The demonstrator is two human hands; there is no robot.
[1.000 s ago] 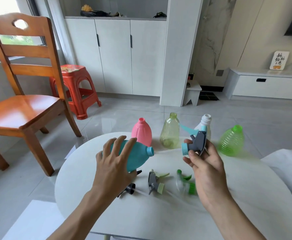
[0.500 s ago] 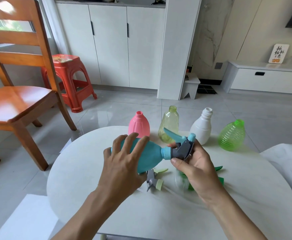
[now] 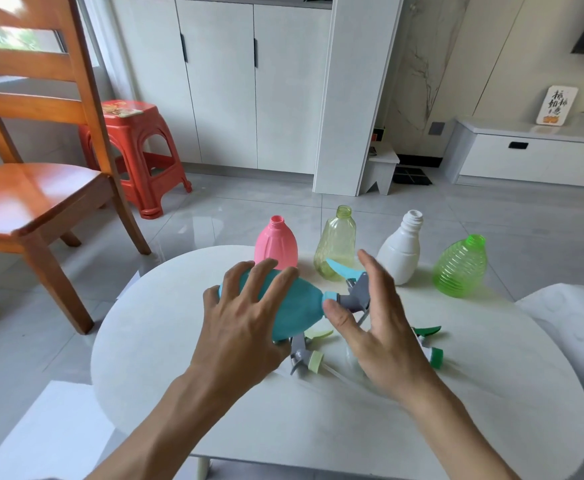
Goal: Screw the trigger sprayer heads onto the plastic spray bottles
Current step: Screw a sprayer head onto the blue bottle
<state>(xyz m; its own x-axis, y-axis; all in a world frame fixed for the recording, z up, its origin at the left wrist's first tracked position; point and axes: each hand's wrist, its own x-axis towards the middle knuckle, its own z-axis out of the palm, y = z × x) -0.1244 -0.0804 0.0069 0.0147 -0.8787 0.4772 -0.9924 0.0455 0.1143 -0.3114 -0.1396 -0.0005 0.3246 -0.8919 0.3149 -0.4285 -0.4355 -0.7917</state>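
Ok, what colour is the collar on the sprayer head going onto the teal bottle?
Teal, matching the bottle; the sprayer head body is grey. Head view shows it.

Both forearms reach forward, bare. Left hand [image 3: 245,320] is spread, fingers curled over the teal bottle [image 3: 301,308] and gripping it from above. Right hand [image 3: 380,327] stands edge-up, fingers straight and loosely spread, thumb tip touching the collar of the sprayer head [image 3: 352,296].
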